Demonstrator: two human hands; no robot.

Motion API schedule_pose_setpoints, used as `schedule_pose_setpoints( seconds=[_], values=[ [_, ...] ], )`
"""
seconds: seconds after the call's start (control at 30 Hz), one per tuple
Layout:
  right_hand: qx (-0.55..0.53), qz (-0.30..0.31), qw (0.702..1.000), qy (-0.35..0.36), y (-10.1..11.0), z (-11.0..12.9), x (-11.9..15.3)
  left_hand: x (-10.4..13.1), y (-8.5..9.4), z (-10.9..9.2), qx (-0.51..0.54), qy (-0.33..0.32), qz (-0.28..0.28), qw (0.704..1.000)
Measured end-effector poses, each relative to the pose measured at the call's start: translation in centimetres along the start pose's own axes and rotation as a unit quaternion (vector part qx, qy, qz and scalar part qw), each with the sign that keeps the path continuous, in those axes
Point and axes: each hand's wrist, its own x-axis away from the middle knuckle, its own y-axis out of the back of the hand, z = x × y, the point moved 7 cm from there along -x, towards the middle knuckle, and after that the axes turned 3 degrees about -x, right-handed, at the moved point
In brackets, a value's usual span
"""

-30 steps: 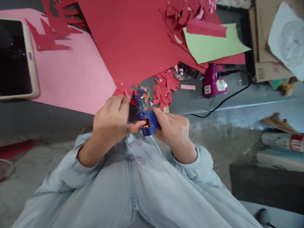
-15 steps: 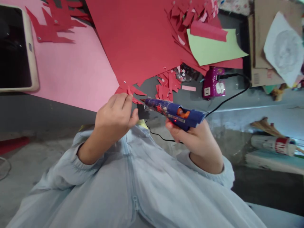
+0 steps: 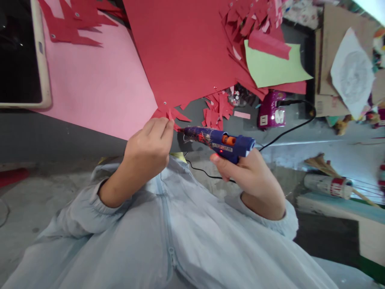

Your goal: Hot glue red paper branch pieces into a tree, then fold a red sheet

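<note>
My right hand point(image 3: 251, 170) is wrapped round the handle of a blue glue gun point(image 3: 218, 140), whose tip points left and touches or nearly touches a cut red paper piece point(image 3: 164, 110) at the table edge. The fingers of my left hand point(image 3: 148, 146) are pinched on that piece, which has a small round eye on it. A large red sheet point(image 3: 180, 48) lies just beyond, overlapping a pink sheet point(image 3: 99, 80) on the left. Red scraps point(image 3: 217, 109) lie right of the held piece.
A phone point(image 3: 46, 80) lies at the far left near cut red shapes point(image 3: 66, 30). Towards the right are green paper point(image 3: 275, 66), a purple power adapter point(image 3: 272, 112) with a black cord point(image 3: 288, 130), and cardboard point(image 3: 335, 52).
The glue gun has turned slightly and its tip is nearer the red piece. My left thumb has moved in under the fingers. The whole view has shifted a little.
</note>
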Motion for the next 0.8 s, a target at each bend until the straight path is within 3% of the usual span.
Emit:
schedule_pose_setpoints(
  seconds=[0.23,0.43,0.8],
  values=[
    [0.048,0.003,0.999,-0.011,0.6,0.6,-0.1,0.1,-0.1,0.1,0.012,0.000,0.006,1.000],
    [0.067,-0.001,0.998,-0.020,0.8,0.9,0.1,0.1,0.2,0.0,-0.023,-0.012,-0.023,0.999],
    [0.078,0.005,0.997,-0.011,1.0,0.9,0.2,0.1,-0.1,0.0,-0.003,-0.001,-0.003,1.000]
  ],
)
